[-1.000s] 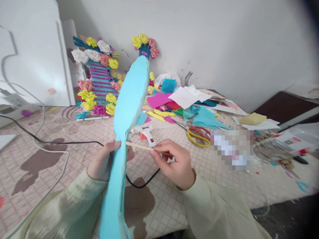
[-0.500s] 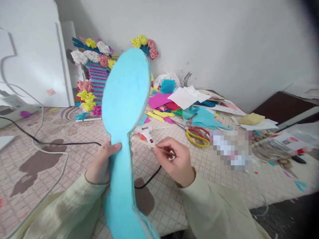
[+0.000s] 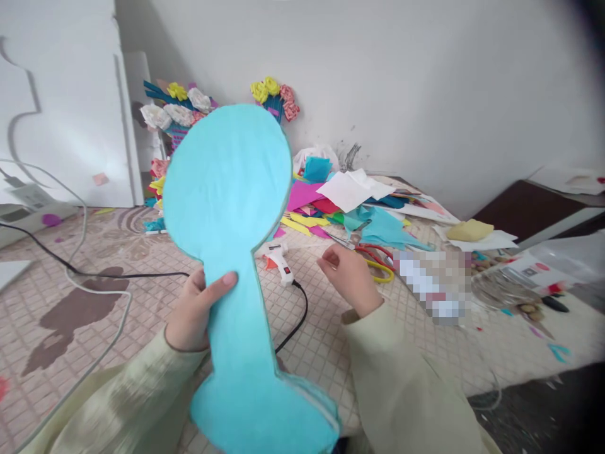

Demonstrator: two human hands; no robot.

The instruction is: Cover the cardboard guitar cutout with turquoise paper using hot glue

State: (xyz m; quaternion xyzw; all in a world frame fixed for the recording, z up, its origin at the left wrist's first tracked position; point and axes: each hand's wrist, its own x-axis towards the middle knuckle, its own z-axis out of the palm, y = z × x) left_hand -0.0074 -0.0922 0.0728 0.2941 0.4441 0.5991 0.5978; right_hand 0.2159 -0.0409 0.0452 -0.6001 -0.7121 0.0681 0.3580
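No writing can be read: a printed card [image 3: 532,272] with a red mark at the right is too small to make out, and a patch [image 3: 435,284] beside it is blurred.

The left hand [image 3: 196,312] comes up from the near left in a pale sleeve and grips the narrow neck of a turquoise cutout [image 3: 227,189]. Its thumb lies flat across the front face and its fingers are hidden behind. The cutout stands upright in the near centre, facing the camera, with a round head on top, a slim neck and a wider base low by the person's lap.

The right hand [image 3: 350,277] hovers just right of the cutout, apart from it, over the tiled cloth [image 3: 118,252]. Its fingers are curled in with thumb and forefinger drawn close; whether they pinch anything cannot be told.

1 white glue gun [image 3: 280,261] lies between the 2 hands, and its black cord [image 3: 299,312] curls toward the near edge. Scissors [image 3: 378,265] with red and yellow handles lie just beyond the right hand. Farther off is a heap of coloured paper [image 3: 350,189], and at the far left paper flowers [image 3: 177,113] stand against the wall.
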